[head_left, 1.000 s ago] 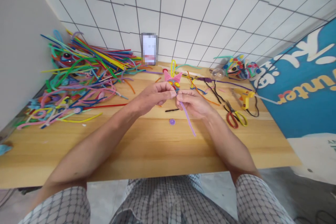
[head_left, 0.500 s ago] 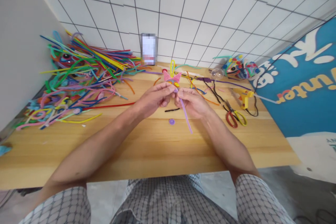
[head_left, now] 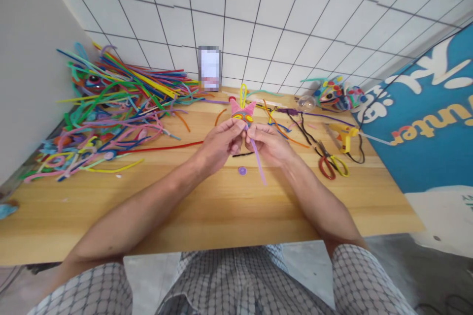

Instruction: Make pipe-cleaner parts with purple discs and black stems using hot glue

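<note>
My left hand [head_left: 221, 142] and my right hand [head_left: 269, 142] meet above the middle of a wooden table [head_left: 207, 202]. Between their fingertips they pinch a small pink pipe-cleaner figure [head_left: 243, 110] with two pointed ears, coloured eyes and a yellow loop on top. A lilac pipe cleaner [head_left: 258, 162] hangs down from the figure past my right hand's fingers. Both hands are closed on the piece. A small purple disc [head_left: 242, 171] lies on the table just below the hands, beside a short black piece [head_left: 242, 154].
A large heap of coloured pipe cleaners [head_left: 111, 108] fills the table's left back. Red-and-yellow scissors [head_left: 330, 163], a yellow glue gun [head_left: 345, 138], a clear ball [head_left: 306, 104] and finished colourful figures [head_left: 338, 93] lie at right. A phone [head_left: 209, 68] leans on the tiled wall.
The hands have drawn closer together and slightly toward me. The lilac pipe cleaner's free end has swung left and shortened a little. The figure stays between the fingertips.
</note>
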A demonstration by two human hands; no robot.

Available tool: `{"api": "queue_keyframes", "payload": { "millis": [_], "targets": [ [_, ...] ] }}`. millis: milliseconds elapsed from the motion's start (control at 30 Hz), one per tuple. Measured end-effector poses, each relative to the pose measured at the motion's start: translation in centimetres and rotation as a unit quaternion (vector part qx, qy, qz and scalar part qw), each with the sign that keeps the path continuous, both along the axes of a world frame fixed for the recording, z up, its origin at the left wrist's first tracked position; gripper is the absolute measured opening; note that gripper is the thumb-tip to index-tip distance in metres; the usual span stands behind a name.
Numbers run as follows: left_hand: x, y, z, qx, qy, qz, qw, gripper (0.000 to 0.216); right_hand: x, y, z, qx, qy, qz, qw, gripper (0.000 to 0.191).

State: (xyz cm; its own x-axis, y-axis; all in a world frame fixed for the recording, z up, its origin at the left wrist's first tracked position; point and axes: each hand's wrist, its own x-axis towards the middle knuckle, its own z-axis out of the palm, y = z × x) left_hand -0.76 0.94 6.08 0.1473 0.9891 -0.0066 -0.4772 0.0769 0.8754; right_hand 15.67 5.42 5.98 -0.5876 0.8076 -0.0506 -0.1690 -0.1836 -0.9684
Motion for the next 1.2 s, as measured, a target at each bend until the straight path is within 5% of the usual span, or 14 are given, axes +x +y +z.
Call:
{"api": "queue_keyframes", "payload": {
  "millis": [300, 567, 867, 1200],
  "targets": [
    [-2.8, 1.1, 1.3, 0.134, 0.199, -0.049, 0.970, 0.027, 0.6, 0.1, 0.4, -0.001, -0.006, 0.037, 0.999, 0.034],
    [0.1, 0.0, -0.1, 0.008, 0.016, -0.001, 1.000, 0.035, 0.0, 0.0, -0.4, 0.001, 0.003, 0.000, 1.000, 0.037],
    [-2.4, 1.3, 0.7, 0.079, 0.108, -0.081, 0.988, 0.036, 0.7, 0.4, 0.0, -0.001, 0.008, 0.051, 0.999, 0.040],
    [-0.4, 0.5, -0.3, -0.032, -0.027, -0.020, 0.999, 0.031, 0.2, 0.4, -0.6, 0.006, 0.003, 0.004, 1.000, 0.045]
  ]
}}
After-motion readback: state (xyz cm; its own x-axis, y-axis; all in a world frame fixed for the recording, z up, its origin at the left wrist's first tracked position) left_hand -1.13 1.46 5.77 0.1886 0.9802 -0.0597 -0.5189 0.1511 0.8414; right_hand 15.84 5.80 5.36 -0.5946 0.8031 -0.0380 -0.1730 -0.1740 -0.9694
